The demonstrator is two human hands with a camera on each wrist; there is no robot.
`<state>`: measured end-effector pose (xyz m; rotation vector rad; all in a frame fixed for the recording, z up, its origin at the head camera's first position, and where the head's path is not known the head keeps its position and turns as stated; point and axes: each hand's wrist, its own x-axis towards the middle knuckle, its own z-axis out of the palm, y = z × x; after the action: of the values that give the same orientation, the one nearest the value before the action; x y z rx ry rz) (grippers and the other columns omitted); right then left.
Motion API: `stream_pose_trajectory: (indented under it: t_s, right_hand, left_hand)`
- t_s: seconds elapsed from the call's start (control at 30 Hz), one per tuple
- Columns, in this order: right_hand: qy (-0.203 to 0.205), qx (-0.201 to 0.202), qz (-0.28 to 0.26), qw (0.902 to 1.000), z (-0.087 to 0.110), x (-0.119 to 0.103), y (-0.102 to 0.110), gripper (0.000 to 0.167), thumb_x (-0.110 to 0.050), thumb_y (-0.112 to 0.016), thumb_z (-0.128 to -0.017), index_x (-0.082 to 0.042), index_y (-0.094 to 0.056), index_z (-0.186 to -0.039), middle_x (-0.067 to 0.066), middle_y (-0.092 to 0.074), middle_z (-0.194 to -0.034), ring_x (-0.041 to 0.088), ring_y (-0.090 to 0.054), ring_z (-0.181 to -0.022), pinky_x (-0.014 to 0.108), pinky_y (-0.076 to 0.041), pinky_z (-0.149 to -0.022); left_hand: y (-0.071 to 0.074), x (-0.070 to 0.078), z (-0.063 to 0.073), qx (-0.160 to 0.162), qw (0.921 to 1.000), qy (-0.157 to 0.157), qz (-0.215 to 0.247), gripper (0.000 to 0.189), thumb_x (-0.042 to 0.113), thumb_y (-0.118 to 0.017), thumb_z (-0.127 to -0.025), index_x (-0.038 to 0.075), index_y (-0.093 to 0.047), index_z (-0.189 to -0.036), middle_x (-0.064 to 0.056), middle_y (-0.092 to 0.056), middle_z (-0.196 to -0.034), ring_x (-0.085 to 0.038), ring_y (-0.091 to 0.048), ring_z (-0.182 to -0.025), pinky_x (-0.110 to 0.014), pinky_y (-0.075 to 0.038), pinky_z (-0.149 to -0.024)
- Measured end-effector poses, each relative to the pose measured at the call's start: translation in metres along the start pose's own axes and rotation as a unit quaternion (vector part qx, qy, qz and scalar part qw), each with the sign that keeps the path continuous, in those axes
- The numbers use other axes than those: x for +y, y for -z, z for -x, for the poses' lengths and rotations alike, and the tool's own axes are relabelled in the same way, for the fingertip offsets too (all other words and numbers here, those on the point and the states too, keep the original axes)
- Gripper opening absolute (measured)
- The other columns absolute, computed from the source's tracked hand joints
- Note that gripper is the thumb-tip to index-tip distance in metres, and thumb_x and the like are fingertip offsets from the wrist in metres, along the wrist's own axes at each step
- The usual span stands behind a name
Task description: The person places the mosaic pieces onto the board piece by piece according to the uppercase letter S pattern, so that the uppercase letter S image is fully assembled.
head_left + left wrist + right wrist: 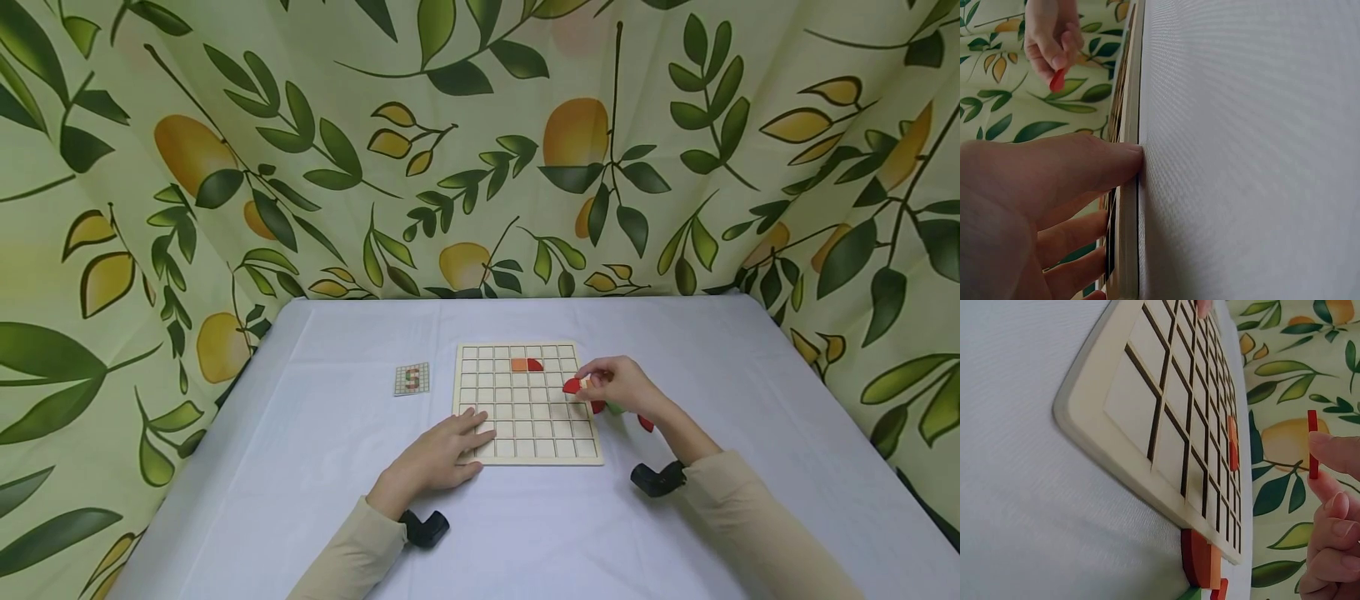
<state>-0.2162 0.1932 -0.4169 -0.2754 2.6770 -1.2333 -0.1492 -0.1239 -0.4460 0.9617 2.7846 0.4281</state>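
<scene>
A wooden grid board [522, 429] lies on the white table. My left hand [442, 452] rests on its near left corner, fingers spread over the squares, with the thumb [1094, 161] against the board's edge. Over the board's right side, my right hand [624, 388] pinches a red quarter-round piece [572, 386] between thumb and fingertips. The right wrist view shows that piece [1312, 450] edge-on, held above the board. An orange square piece [519, 365] and another red quarter-round piece [535, 365] sit side by side in the grid's upper part.
Left of the board lies a small pattern card [412, 379] with an S-like figure on a grid. Loose pieces lie at the board's right edge, partly behind my right hand: red [597, 407], green [615, 408] and another red one [646, 423]. A leaf-patterned curtain [480, 167] hangs behind.
</scene>
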Motion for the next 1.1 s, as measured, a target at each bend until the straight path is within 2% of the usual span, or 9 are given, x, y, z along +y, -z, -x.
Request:
stream_pose_trajectory:
  t_s: [0.3, 0.43, 0.73, 0.87, 1.1]
  right_hand:
    - [-0.009, 0.000, -0.005, 0.9999, -0.012, -0.009, -0.007, 0.029, -0.014, -0.077, -0.079, 0.001, -0.069, -0.102, 0.000, -0.045, -0.069, 0.014, -0.042, -0.068, 0.018, -0.033, -0.052]
    - [0.001, 0.001, -0.011, 0.9999, -0.016, -0.013, -0.010, 0.028, -0.012, -0.077, -0.079, 0.002, -0.069, -0.102, -0.001, -0.046, -0.069, 0.014, -0.042, -0.067, 0.019, -0.033, -0.051]
    - [0.003, 0.005, -0.013, 0.9999, -0.026, -0.022, -0.017, 0.029, -0.013, -0.077, -0.079, 0.002, -0.070, -0.103, 0.000, -0.045, -0.070, 0.016, -0.041, -0.070, 0.021, -0.032, -0.055]
    - [0.003, 0.005, -0.017, 0.9998, -0.031, -0.025, -0.020, 0.029, -0.013, -0.077, -0.079, 0.002, -0.070, -0.103, -0.001, -0.044, -0.068, 0.015, -0.041, -0.069, 0.021, -0.032, -0.056]
    - [0.005, 0.002, -0.032, 0.9995, -0.039, -0.026, -0.028, 0.030, -0.012, -0.077, -0.079, 0.003, -0.070, -0.104, -0.002, -0.044, -0.067, 0.014, -0.041, -0.067, 0.021, -0.032, -0.054]
  left_hand:
    - [-0.001, -0.001, 0.000, 0.002, 1.0000, 0.000, 0.000, 0.049, 0.026, -0.062, -0.090, 0.017, -0.055, -0.138, -0.008, -0.044, -0.153, -0.031, -0.035, -0.146, -0.046, -0.035, -0.119]
    - [-0.001, -0.001, 0.000, 0.001, 1.0000, 0.003, -0.001, 0.049, 0.028, -0.061, -0.090, 0.019, -0.055, -0.138, -0.007, -0.043, -0.153, -0.030, -0.035, -0.146, -0.046, -0.035, -0.119]
    - [0.000, 0.000, 0.002, 0.025, 0.9993, -0.021, -0.018, 0.048, 0.028, -0.062, -0.090, 0.017, -0.057, -0.136, -0.010, -0.048, -0.149, -0.033, -0.040, -0.142, -0.046, -0.039, -0.115]
    - [0.000, 0.000, 0.001, 0.010, 0.9999, -0.009, -0.005, 0.049, 0.028, -0.062, -0.090, 0.017, -0.055, -0.137, -0.009, -0.045, -0.152, -0.032, -0.036, -0.145, -0.046, -0.036, -0.118]
    - [0.000, 0.000, 0.000, -0.003, 0.9999, 0.004, -0.014, 0.049, 0.029, -0.062, -0.090, 0.020, -0.054, -0.138, -0.006, -0.043, -0.153, -0.029, -0.035, -0.146, -0.045, -0.036, -0.118]
